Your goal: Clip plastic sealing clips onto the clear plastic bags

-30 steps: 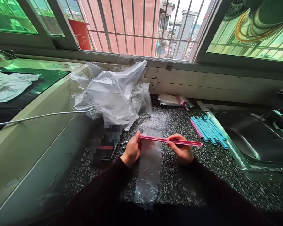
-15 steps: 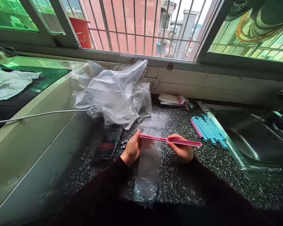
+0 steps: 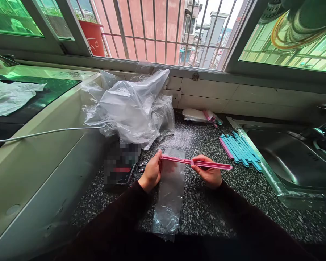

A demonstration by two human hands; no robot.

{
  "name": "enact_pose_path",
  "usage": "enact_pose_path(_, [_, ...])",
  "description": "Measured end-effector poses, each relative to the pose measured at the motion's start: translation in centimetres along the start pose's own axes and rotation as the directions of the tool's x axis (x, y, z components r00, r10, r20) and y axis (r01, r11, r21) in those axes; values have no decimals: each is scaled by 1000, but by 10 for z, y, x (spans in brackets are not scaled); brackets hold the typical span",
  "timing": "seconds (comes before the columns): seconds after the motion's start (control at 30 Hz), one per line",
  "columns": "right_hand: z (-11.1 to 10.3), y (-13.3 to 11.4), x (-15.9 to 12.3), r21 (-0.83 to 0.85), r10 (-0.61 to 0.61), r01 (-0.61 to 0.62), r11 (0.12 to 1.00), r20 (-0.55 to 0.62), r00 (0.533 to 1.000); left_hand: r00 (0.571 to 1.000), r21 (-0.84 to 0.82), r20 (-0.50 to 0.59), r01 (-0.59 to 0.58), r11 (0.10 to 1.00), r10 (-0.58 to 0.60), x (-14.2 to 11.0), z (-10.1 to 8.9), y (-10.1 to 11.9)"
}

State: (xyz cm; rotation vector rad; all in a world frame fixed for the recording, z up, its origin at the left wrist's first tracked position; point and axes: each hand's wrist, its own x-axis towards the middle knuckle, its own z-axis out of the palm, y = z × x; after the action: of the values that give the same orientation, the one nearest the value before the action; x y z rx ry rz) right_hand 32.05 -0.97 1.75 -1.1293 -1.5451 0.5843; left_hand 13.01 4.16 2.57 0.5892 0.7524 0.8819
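Observation:
A long pink bag sealing clip [image 3: 176, 159], unfolded into two arms at a hinge, stretches nearly level over the counter. My left hand [image 3: 151, 172] is closed around its left end, thumb on top. At the hinge and the start of the other arm, my right hand [image 3: 208, 172] grips it between thumb and fingers. A narrow clear plastic bag [image 3: 170, 195] hangs down from the left arm of the clip, its top edge showing just above it. Whether anything is inside the bag I cannot tell.
Several blue sealing clips [image 3: 240, 148] and a pink one [image 3: 226, 148] lie beside the metal sink [image 3: 293, 159]. Crumpled clear plastic [image 3: 130, 108] fills the back left. White powder [image 3: 182, 137] is scattered behind the bag. Filled packets [image 3: 197, 115] lie by the wall; a phone [image 3: 123, 177] is at left.
The lower end of the clear bag has swung slightly left. Both hands keep their hold on the pink clip, almost unmoved.

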Motion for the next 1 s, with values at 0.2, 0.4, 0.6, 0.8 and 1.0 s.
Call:
enact_pose_path(0.2, [1,0,0,-21,36,-36,999,6,999,1000,37,13,-9,999,8,1,-1,-1])
enact_pose_path(0.4, [1,2,-1,-92,0,1,996,12,1000,999,99,36,-4,995,0,-2,1,0])
enact_pose_path(0.6, [3,4,-2,-112,2,-2,994,2,1000,998,120,66,-33,992,25,-1,-3,-4])
enact_pose_path(0.8, [3,4,-1,-159,-6,10,987,28,1000,1000,73,22,2,997,-3,0,-2,-3])
enact_pose_path(1.0, [3,4,-1,-184,-13,19,983,38,999,1000,56,4,-11,998,11,1,-2,-4])
